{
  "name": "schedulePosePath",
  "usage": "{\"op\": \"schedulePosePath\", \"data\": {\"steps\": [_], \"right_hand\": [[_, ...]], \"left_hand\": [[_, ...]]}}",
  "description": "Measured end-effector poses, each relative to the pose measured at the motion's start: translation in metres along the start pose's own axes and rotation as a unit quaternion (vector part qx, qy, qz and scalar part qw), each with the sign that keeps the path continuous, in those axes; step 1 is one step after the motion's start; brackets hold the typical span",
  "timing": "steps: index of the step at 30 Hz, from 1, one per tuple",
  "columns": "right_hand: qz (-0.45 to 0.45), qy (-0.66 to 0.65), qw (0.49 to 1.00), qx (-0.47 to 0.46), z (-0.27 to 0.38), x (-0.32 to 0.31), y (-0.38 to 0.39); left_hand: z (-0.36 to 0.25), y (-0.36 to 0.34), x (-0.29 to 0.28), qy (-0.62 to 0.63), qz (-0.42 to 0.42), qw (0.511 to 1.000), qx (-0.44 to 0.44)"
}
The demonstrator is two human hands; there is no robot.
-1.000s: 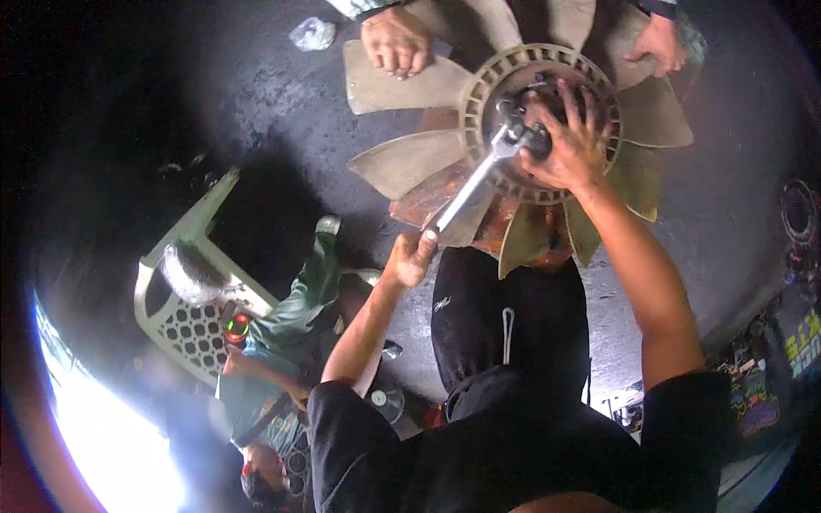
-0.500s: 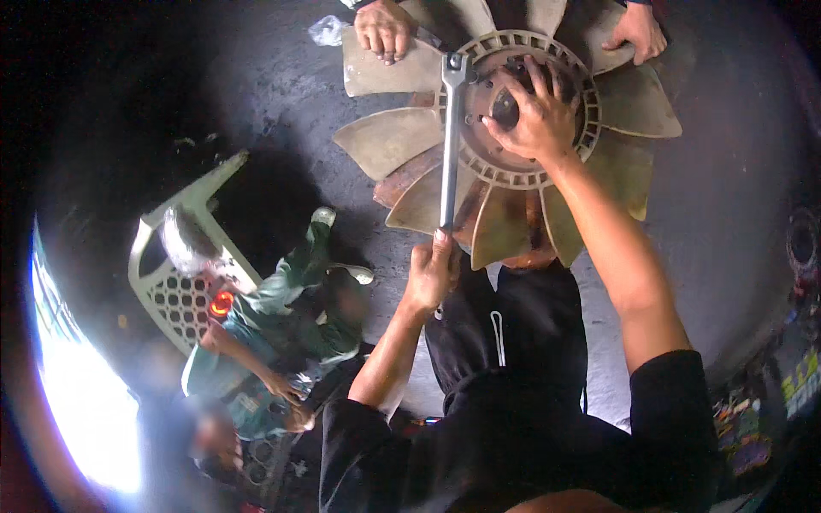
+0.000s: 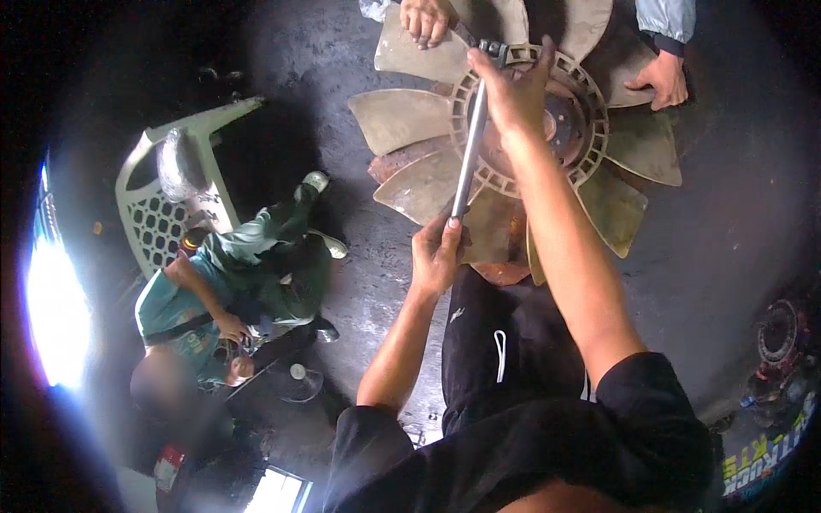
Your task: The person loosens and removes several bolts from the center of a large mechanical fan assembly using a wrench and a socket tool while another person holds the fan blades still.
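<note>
A large pale fan [image 3: 398, 115] with a ring-framed metal hub [image 3: 564, 132] lies in front of me. My left hand [image 3: 436, 252] is closed round the lower end of a long silver wrench [image 3: 469, 162]. My right hand [image 3: 513, 94] is at the wrench's head, over the hub's upper left, thumb on the bar and one finger raised; its other fingers are partly hidden around the head. At the far side, another person's two hands, one at left [image 3: 423, 21], one at right [image 3: 663, 81], rest on blades.
A white plastic chair [image 3: 132, 201] stands at left, with a seated co-worker in green [image 3: 227, 291] beside it. A round ring-like part [image 3: 776, 329] and mixed items lie at the right edge. A bright opening [image 3: 56, 291] is at far left.
My right hand has moved from the hub onto the wrench's head, which has shifted back over the ring. The other person's right-side hand appears lower in the view.
</note>
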State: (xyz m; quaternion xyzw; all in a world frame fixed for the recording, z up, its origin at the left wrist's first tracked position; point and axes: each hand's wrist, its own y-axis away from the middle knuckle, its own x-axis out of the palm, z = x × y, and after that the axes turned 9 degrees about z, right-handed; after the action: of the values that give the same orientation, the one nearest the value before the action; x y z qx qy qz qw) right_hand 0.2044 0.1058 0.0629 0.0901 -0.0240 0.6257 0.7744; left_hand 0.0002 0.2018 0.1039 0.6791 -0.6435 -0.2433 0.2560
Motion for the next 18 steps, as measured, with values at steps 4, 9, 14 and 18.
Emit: {"op": "schedulePosePath", "data": {"steps": [4, 9, 14, 18], "right_hand": [[0.088, 0.21, 0.964, 0.139, -0.008, 0.004, -0.012], [0.096, 0.179, 0.969, 0.14, 0.027, 0.031, 0.001], [0.08, 0.111, 0.965, 0.221, 0.061, 0.012, 0.002], [0.043, 0.082, 0.972, 0.214, 0.089, -0.004, 0.023]], "left_hand": [[-0.008, 0.002, -0.016, -0.021, 0.017, 0.999, -0.019], [-0.012, 0.033, -0.025, 0.013, 0.047, 0.999, -0.024], [-0.015, 0.038, -0.013, 0.061, 0.119, 0.99, 0.049], [0.005, 0.029, 0.024, 0.024, 0.065, 0.982, 0.173]]}}
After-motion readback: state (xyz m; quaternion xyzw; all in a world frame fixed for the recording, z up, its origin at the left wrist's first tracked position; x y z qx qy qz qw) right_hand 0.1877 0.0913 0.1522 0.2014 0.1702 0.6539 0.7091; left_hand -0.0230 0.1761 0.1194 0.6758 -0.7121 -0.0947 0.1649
